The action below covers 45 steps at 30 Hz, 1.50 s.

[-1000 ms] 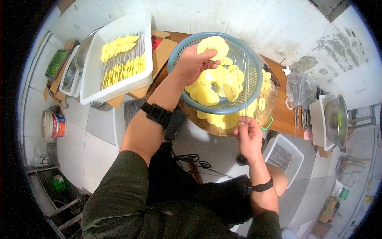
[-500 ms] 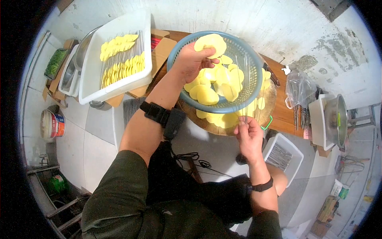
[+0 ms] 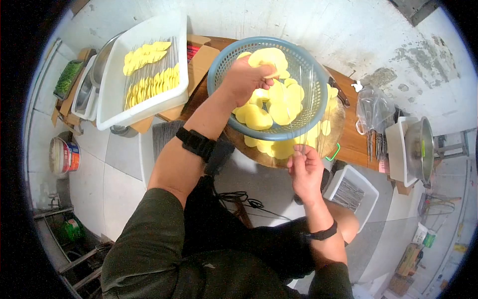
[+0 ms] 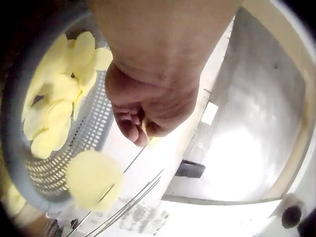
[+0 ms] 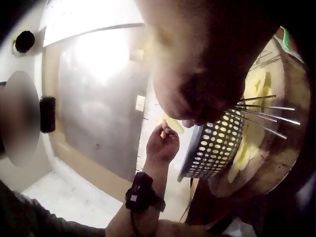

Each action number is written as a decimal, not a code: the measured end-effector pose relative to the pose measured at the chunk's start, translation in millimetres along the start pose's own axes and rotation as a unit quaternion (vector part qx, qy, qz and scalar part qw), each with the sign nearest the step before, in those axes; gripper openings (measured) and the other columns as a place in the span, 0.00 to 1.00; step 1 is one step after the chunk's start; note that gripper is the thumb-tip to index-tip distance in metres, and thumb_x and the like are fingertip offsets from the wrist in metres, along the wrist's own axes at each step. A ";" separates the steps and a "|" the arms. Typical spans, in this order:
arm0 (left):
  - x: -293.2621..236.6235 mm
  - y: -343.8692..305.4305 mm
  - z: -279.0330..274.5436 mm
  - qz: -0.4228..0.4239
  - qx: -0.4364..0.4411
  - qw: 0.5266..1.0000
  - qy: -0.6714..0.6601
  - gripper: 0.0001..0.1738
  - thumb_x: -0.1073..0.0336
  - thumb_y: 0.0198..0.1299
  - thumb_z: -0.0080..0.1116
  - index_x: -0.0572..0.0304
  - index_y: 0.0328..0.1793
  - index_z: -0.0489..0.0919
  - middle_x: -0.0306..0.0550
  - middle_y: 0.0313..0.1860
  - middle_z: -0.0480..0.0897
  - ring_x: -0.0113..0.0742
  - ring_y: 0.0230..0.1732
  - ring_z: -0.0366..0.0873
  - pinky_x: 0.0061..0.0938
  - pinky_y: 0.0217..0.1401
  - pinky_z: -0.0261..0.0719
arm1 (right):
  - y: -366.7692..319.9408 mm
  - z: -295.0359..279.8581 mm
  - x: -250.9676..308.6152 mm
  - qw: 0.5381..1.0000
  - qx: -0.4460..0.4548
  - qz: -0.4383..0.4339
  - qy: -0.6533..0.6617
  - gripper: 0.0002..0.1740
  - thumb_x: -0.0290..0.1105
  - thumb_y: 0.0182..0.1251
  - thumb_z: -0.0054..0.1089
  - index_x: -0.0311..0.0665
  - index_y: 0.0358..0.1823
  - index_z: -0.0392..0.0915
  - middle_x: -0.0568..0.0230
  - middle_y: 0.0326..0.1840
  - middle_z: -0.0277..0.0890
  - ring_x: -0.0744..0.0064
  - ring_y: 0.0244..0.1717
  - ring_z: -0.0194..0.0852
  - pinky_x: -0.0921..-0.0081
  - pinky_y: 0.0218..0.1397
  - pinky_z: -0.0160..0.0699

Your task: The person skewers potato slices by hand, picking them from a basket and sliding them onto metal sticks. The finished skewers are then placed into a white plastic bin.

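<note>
In the head view my left hand pinches a thin, round yellow potato slice over the blue-grey colander. Only a bit of what it pinches shows below the fingers in the left wrist view, where another potato slice hangs apart, pierced by a thin metal skewer. Lower, at the colander's near rim, my right hand grips several metal skewers that point up and away across the colander. Their other ends stick out behind this hand in the right wrist view. Loose potato slices lie inside the colander.
Under the colander, a round wooden board bears more slices. A white tray at left holds skewered slices in rows. Bare skewers lie in a smaller white bin at lower right. A knife lies by the board.
The left hand has turned and shifted a little to the right with its slice. The right hand has moved slightly left, still gripping the skewers.
</note>
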State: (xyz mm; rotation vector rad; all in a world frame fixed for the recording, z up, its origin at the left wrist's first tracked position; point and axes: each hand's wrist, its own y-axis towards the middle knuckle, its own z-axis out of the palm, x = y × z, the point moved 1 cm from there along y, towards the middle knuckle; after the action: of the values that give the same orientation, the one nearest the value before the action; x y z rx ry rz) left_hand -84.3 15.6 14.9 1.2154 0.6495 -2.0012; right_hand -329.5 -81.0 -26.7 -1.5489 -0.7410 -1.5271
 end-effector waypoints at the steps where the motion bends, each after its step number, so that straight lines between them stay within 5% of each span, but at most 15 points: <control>1: 2.8 -1.1 3.5 -0.012 0.005 1.000 0.017 0.11 0.70 0.59 0.61 0.65 0.47 0.77 0.45 0.38 0.82 0.29 0.30 0.79 0.22 0.34 0.78 | 0.4 2.0 1.8 1.000 -0.005 0.008 0.006 0.06 0.28 0.74 0.48 0.35 0.47 0.72 0.71 0.25 0.73 0.86 0.22 0.63 0.86 0.25 0.63; 10: 7.2 -2.2 13.6 0.061 -0.048 0.997 -0.004 0.20 0.69 0.59 0.62 0.67 0.56 0.74 0.45 0.46 0.81 0.31 0.43 0.80 0.25 0.39 0.83 | 2.3 6.7 -6.7 1.000 -0.022 -0.002 -0.002 0.07 0.28 0.75 0.47 0.35 0.48 0.71 0.71 0.24 0.73 0.87 0.21 0.63 0.86 0.25 0.63; 32: 11.5 -14.8 36.1 0.078 -0.043 0.974 0.207 0.20 0.69 0.56 0.64 0.65 0.54 0.75 0.44 0.42 0.82 0.29 0.40 0.81 0.22 0.39 0.81 | 9.8 10.0 11.4 0.999 -0.031 0.019 0.015 0.06 0.28 0.75 0.46 0.35 0.47 0.70 0.70 0.24 0.71 0.85 0.20 0.63 0.85 0.23 0.63; 35: 17.9 -10.7 32.2 0.030 -0.039 0.993 0.106 0.20 0.69 0.56 0.63 0.66 0.55 0.74 0.45 0.43 0.81 0.31 0.41 0.81 0.24 0.42 0.82 | 12.7 6.6 7.7 0.999 -0.028 -0.004 0.038 0.06 0.27 0.75 0.46 0.35 0.47 0.70 0.69 0.24 0.72 0.85 0.20 0.62 0.85 0.23 0.63; 37: 25.9 -8.4 32.1 -0.007 0.024 0.997 -0.074 0.19 0.70 0.57 0.63 0.68 0.54 0.74 0.47 0.44 0.81 0.33 0.43 0.82 0.26 0.45 0.83 | 14.2 4.4 6.5 0.998 -0.021 0.000 0.055 0.06 0.27 0.75 0.46 0.35 0.47 0.70 0.70 0.24 0.72 0.85 0.19 0.62 0.86 0.23 0.63; 45: 29.1 -19.1 38.5 -0.024 0.054 0.991 -0.123 0.17 0.73 0.59 0.61 0.70 0.54 0.75 0.48 0.47 0.81 0.36 0.47 0.82 0.29 0.48 0.83 | 18.8 2.6 -0.5 0.999 -0.028 -0.001 0.035 0.06 0.28 0.75 0.46 0.35 0.47 0.70 0.70 0.25 0.72 0.85 0.20 0.63 0.86 0.24 0.64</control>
State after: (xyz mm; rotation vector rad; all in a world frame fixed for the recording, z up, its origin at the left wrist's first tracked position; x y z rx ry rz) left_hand -129.5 -8.7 6.7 0.9990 0.4574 -2.2059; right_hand -312.2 -88.0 -29.8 -1.5268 -0.6651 -1.6080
